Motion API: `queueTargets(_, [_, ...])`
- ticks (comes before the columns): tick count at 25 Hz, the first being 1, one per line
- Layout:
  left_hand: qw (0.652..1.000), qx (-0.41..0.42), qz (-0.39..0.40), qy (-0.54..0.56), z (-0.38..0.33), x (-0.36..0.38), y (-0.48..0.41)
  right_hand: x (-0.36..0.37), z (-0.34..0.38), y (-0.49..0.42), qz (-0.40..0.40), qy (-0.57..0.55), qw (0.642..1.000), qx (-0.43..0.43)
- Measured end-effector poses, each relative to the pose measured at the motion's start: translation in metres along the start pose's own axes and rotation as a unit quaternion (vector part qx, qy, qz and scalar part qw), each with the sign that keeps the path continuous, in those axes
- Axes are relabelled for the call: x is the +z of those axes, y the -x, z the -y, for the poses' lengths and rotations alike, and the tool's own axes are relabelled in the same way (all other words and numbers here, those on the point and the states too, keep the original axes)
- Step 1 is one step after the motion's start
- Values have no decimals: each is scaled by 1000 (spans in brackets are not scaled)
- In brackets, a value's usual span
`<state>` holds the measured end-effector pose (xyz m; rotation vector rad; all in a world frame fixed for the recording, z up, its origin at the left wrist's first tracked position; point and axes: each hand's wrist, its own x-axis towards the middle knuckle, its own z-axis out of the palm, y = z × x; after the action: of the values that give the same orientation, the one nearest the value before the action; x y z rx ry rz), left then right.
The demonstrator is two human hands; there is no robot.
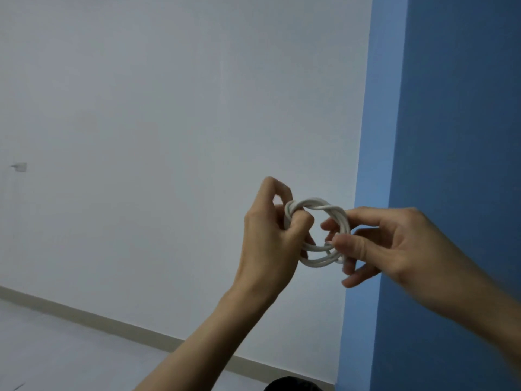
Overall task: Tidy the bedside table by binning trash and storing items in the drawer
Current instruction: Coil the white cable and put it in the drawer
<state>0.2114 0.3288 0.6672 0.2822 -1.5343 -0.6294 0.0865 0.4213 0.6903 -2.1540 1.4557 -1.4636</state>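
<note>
Pale white wall (169, 108) fills most of the frame, with a blue wall (451, 108) at the right. Right of centre, both hands hold a coiled white cable (315, 203) in the air. The left hand (270, 241) grips the coil's left side; the right hand (394, 246) pinches its right side.

One head-worn view, facing forward, perhaps tilted slightly upward, white wall (169, 108) ahead

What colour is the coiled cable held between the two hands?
White. The coiled cable shows plainly in the head view, against the pale wall.
</note>
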Motion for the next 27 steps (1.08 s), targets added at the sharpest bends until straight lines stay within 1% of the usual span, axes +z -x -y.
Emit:
queueTargets(1, [1000, 9, -1, -8, -1, 1, -1, 1, 2, 0, -3, 6, 1000, 8])
queueTargets(5, [988, 90, -11, -124, -1, 6, -8, -1, 7, -4, -17, 28, 999, 33])
queueTargets(7, [980, 100, -22, -168, 1, 6, -9, -2, 8, -5, -7, 40, 998, 42])
queueTargets(9, [980, 95, -15, -176, 1, 5, -10, -2, 7, -6, 6, 30, 998, 49])
queueTargets(12, [992, 40, 48, -114, 2, 4, -9, -3, 2, -8, -1, 14, 999, 51])
queueTargets(14, [994, 32, 82, -68, 4, 3, -9, -4, -1, -10, -13, 21, 999, 44])
queueTargets(15, [992, 35, 113, -41, 6, 0, -10, -5, -3, -11, -23, 22, 999, 39])
queueTargets(16, [987, 35, 158, -7, 8, -5, -12, -7, -5, -12, -35, 18, 999, 37])
queueTargets(18, [966, 21, 251, 65, 9, -17, -17, -10, -9, -12, -56, 4, 998, 42])
queueTargets(19, [957, 8, 277, 87, 9, -21, -19, -12, -10, -12, -58, -1, 997, 44])
queueTargets(20, [954, -7, 282, 99, 8, -23, -20, -13, -10, -11, -56, -2, 997, 45])
queueTargets(23, [964, -41, 246, 92, 9, -23, -19, -12, -11, -11, -61, 11, 997, 41])
queueTargets(25, [975, -39, 219, 28, 8, -21, -17, -12, -15, -11, -80, 38, 996, 31])
queueTargets(27, [977, -17, 199, -79, 6, -18, -14, -11, -22, -10, -109, 101, 989, 6])
